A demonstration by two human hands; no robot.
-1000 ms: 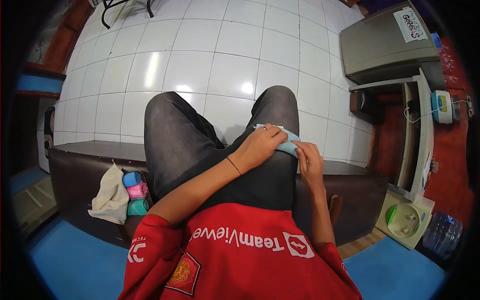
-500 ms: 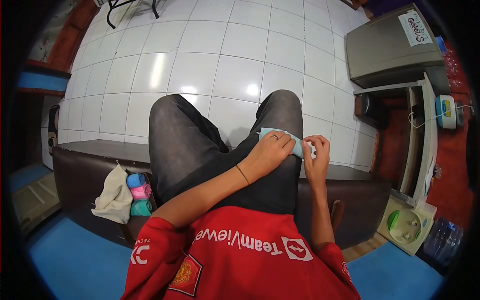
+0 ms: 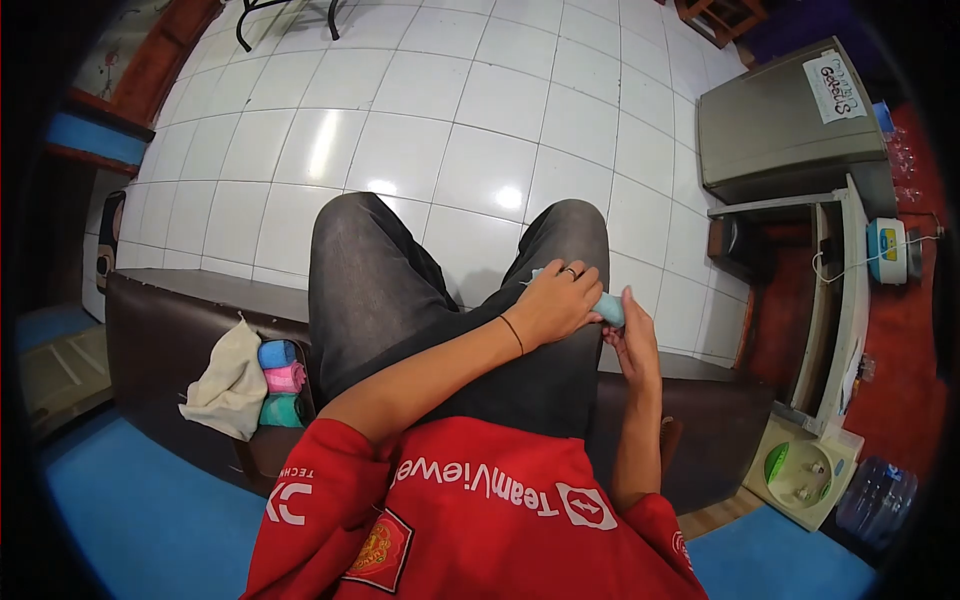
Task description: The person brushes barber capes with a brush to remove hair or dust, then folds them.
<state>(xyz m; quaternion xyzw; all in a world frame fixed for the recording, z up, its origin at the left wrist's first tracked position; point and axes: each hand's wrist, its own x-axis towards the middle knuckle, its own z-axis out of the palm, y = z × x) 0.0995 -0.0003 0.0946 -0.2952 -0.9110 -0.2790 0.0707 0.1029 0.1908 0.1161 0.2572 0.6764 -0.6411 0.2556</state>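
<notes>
One left hand (image 3: pixel 556 308) is gripping one light-blue cloth roll (image 3: pixel 609 309); one right hand (image 3: pixel 638 348) is touching it. Left of the fingers (image 3: pixel 590 284), three rolled cloths (image 3: pixel 285 377) are lying beside one cream cloth (image 3: pixel 228 385); right, one refrigerator (image 3: pixel 780 120) and one water jug (image 3: pixel 877 502) are showing.

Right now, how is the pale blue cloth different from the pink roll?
The pale blue cloth is held in the left hand, with the right hand at its end; the pink roll lies unheld beside the green roll. The cloth has a pale colour, while the pink roll is brighter. Both look rolled up.
</notes>
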